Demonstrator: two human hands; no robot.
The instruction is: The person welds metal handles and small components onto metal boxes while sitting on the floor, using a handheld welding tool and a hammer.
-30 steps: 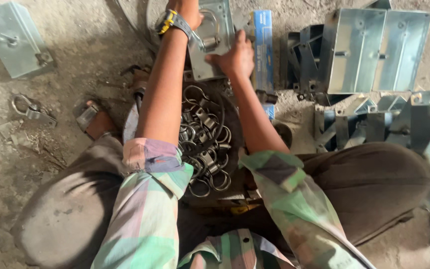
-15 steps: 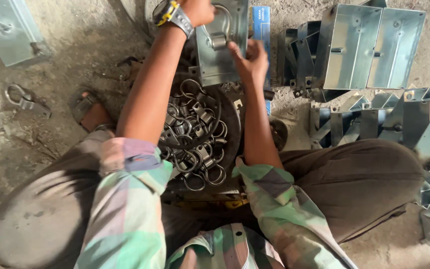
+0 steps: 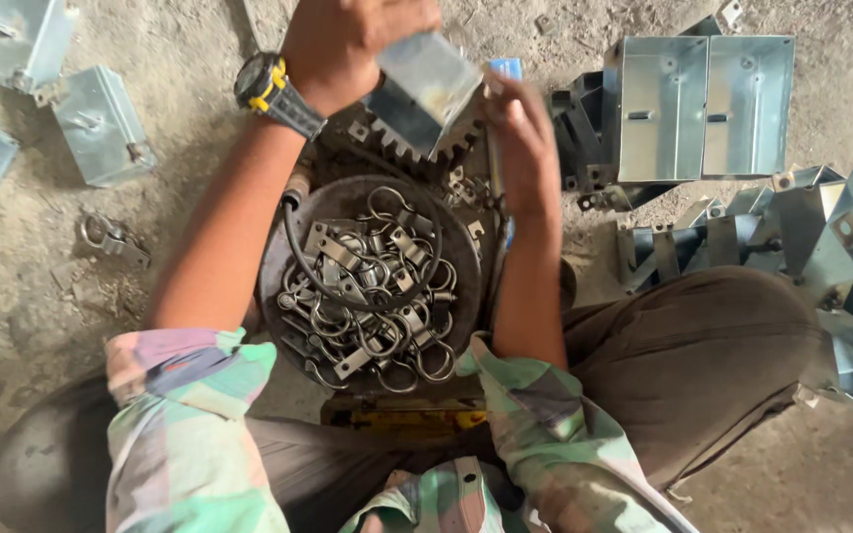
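Small galvanized box [image 3: 426, 84] is sitting tilted above the round pan [image 3: 293, 232], left hand [image 3: 348, 39] fingers clamped on its top edge, right hand [image 3: 525, 133] fingers curled against its right side around a thin tool. Risk: one-edge grip slipping, dropping the box into the pan holding loose ring clips [image 3: 367, 296]. Finished boxes [image 3: 101, 123] are lying on the floor left.

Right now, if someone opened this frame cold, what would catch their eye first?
Probably the round pan full of shiny metal ring clips, at centre between the person's knees. Just above it, the left hand, with a yellow-trimmed watch on its wrist, holds a small galvanised metal box while the right hand touches its lower edge. More open boxes are piled on the ground at right, closed ones at upper left.
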